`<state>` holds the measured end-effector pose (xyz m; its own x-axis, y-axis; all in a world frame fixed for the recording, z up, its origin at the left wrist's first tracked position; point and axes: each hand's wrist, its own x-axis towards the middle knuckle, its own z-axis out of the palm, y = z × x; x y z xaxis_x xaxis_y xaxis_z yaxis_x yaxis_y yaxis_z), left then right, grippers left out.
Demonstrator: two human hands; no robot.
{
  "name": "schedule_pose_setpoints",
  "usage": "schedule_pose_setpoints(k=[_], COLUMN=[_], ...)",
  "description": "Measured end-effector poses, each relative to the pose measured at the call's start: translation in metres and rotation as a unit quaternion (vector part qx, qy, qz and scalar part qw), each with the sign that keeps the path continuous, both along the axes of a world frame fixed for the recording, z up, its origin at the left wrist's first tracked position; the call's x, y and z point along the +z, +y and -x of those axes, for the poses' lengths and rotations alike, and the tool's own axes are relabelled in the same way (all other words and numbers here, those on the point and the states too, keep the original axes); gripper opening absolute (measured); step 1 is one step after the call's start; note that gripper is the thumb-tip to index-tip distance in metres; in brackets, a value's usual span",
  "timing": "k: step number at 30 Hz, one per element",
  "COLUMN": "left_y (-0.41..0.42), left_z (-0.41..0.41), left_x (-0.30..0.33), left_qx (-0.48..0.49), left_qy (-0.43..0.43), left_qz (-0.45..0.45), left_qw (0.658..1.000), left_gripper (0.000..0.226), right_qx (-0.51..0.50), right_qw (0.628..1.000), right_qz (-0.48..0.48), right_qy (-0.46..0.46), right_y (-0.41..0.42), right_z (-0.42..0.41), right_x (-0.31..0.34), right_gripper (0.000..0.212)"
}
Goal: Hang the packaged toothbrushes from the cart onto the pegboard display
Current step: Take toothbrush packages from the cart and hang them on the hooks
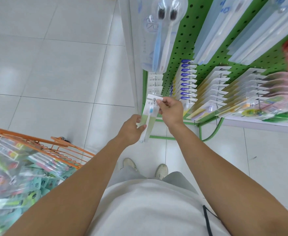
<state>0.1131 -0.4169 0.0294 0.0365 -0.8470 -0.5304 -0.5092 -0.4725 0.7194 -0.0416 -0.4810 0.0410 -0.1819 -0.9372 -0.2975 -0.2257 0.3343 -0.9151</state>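
nearest, at the lower left, the orange wire cart [66, 147] sits heaped with more packaged toothbrushes in clear and teal wrappers [29, 171], well apart from the display, so plenty of the job looks left to do.

further out, the left hand [131, 129] has its thumb and curled fingers pinching the lower part of a flat white-and-green carded toothbrush pack with a blue-headed brush [149, 114]. the right hand [169, 110] pinches the pack's top edge with bent fingertips, right beside the hang hole, where the tip of a thin metal peg [154, 99] shows through the card. the pack is at the very front of that hook, in the leftmost column of the green perforated pegboard display [179, 53].

the risk, as i judge it, is that the card sits only on the peg's tip: letting go early, or tilting the bottom outward with the left hand, could let it slide off onto the white tiled floor [63, 65]. a skewed push might also tear the hole or crumple the white packs already hung behind it [155, 82].

beyond hang rows of blue-tipped carded packs [187, 79] and, higher up, a large clear blister pack with dark-bristled brushes [158, 34].
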Motion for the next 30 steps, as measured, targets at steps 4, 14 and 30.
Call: schedule_pose_setpoints(k=[4,14,30], left_y=[0.009,0.040,0.079], left_z=[-0.008,-0.012,-0.038], left_x=[0.000,0.000,-0.004], left_qx=[0.030,0.098,0.165], left_qy=[0.002,0.001,0.022], left_qz=[-0.001,0.006,0.014], left_qw=[1.000,0.995,0.986], left_gripper=[0.042,0.033,0.031], right_qx=[-0.006,0.003,-0.029], right_qw=[0.998,0.991,0.997], right_qz=[0.047,0.112,0.021], right_qy=[0.050,0.075,0.063], right_y=[-0.005,-0.002,0.014], right_z=[-0.004,-0.003,-0.019], right_x=[0.007,0.007,0.009], right_gripper=[0.013,0.007,0.040])
